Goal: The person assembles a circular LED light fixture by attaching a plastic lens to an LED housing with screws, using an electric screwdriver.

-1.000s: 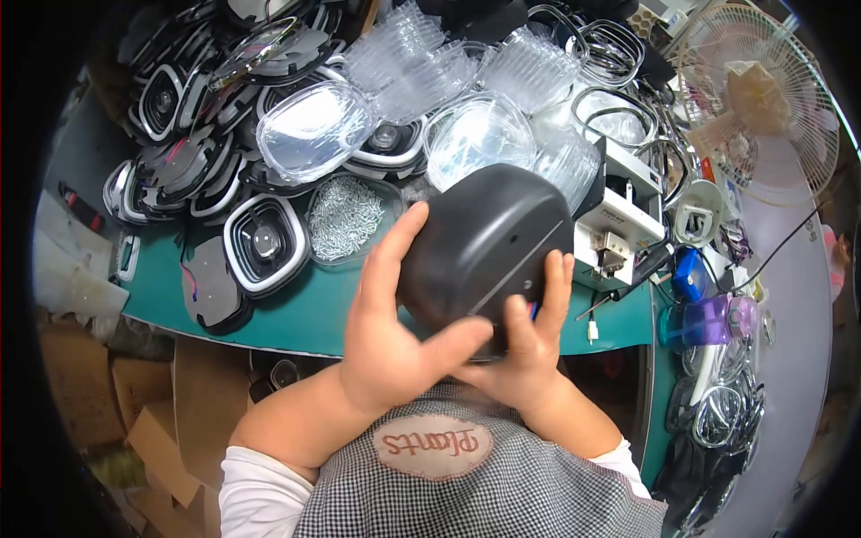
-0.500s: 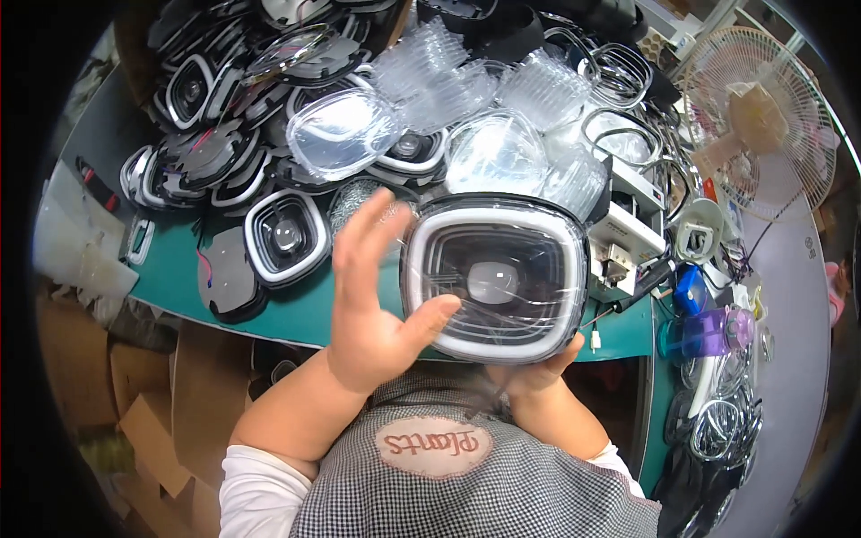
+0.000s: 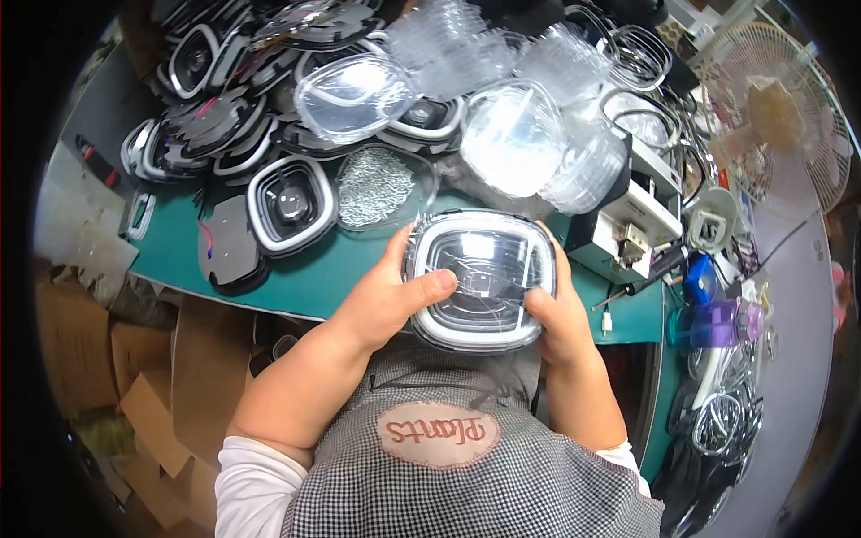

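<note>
Between my hands, above the table's front edge, I hold a rounded-square black lamp (image 3: 481, 337) with a white ring and a clear glossy front. My left hand (image 3: 381, 296) grips its left side, thumb lying over the front. From the right, my right hand (image 3: 560, 314) clasps the other side, its thumb also on the face. The lamp's underside is hidden. Just beyond it sits a clear tray (image 3: 429, 193) of small silvery metal pieces (image 3: 375, 186), probably screws. Left of that, a similar lamp (image 3: 292, 204) leans on a grey backing plate (image 3: 231, 240).
More lamp parts (image 3: 202, 125) pile up at the far left of the green table (image 3: 309, 278). Clear lens covers (image 3: 513, 134) are stacked at the back. To the right stand a white device (image 3: 619, 242), a fan (image 3: 776, 117) and a purple bottle (image 3: 722, 323). Cardboard (image 3: 211, 377) lies below left.
My left hand, raised with fingers spread before, now grips the lamp's left side. My right hand has come up from underneath to the right side. The lamp sits slightly lower and tilts differently.
</note>
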`<state>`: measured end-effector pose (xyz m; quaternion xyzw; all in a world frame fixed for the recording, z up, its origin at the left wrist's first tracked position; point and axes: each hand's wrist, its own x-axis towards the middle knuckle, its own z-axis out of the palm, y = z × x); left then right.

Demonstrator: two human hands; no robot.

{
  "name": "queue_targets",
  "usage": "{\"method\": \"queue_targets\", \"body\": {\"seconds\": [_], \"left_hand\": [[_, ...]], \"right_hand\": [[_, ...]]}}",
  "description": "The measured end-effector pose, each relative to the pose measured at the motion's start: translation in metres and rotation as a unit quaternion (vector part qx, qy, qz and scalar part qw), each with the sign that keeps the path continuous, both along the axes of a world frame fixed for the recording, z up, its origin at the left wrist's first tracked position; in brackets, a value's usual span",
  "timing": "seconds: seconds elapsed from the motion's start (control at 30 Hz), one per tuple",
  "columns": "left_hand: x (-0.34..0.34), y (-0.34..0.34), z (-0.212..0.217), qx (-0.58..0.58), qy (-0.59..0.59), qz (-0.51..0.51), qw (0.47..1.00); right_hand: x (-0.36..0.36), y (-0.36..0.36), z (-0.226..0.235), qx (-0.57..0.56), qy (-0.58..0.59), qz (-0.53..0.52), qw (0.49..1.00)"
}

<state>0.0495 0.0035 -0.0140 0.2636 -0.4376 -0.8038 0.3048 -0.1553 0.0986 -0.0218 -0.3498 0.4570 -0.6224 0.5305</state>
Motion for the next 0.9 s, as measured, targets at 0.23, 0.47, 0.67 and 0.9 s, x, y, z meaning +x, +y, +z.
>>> {"method": "queue_targets", "body": {"seconds": [0.23,0.47,0.67,0.9], "left_hand": [[-0.037,0.0,-0.03,-0.05,-0.111,-0.054,0.991],[-0.055,-0.007,-0.044,-0.252,-0.203,-0.016,0.946],[-0.057,-0.012,-0.037,-0.35,-0.298,-0.014,0.888],[-0.061,-0.032,-0.026,-0.31,-0.359,-0.08,0.877]], "right_hand": [[-0.013,0.024,-0.031,0.05,-0.068,-0.089,0.992],[-0.02,0.02,-0.04,0.005,-0.016,-0.171,0.985],[-0.029,0.018,-0.053,0.002,0.03,-0.157,0.987],[-0.034,0.012,-0.054,-0.038,0.151,-0.161,0.975]]}}
